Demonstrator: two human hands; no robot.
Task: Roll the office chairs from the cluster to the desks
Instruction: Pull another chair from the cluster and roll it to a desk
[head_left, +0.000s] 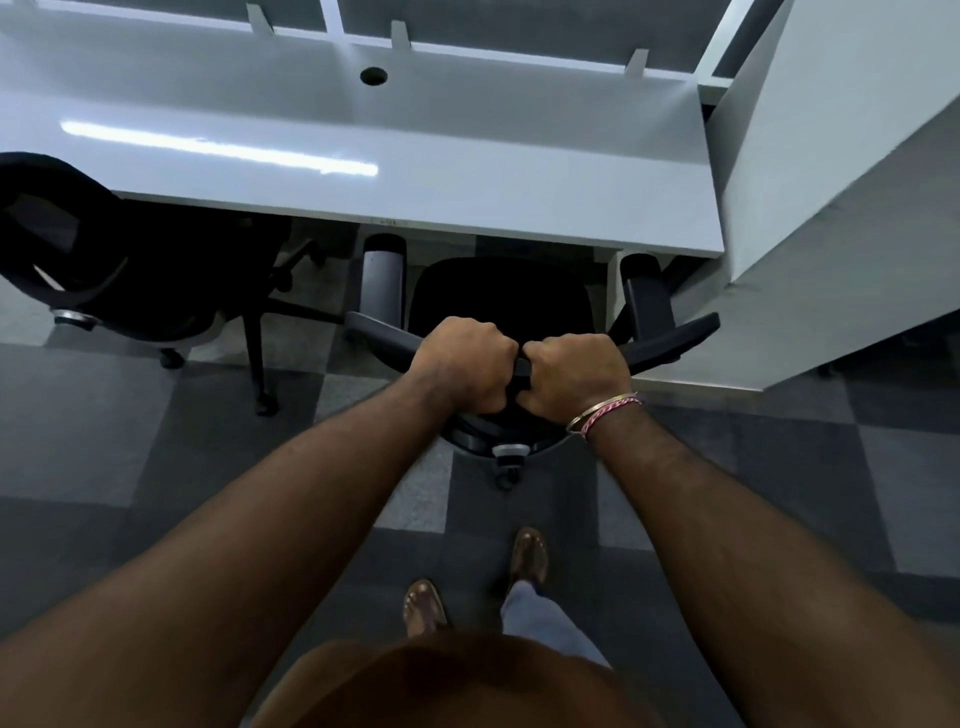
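At the glossy white desk (467, 171), left hand (460, 366) and right hand (574, 376) clench the black chair's (501, 296) curved, seemingly plastic backrest.

Chair (501, 296) seat front hidden under desk (415, 171), backrest top covered by hands, second chair (104, 249) cut off at left edge

Two black office chairs are showing at the white desk (467, 197): one office chair (501, 299) is sitting at the desk's near edge, and a second chair (104, 249) is standing to the left, partly under the same edge. One desk is filling the upper view, carrying one round cable hole (373, 76). Two armrests (383, 278) are flanking the first chair's seat. Two hands, the left hand (465, 366) and the right hand (574, 376), are gripping that chair's backrest top. Two sandalled feet (529, 556) are standing below the desk, on the carpet. Two bracelets (602, 413) are circling the right wrist.
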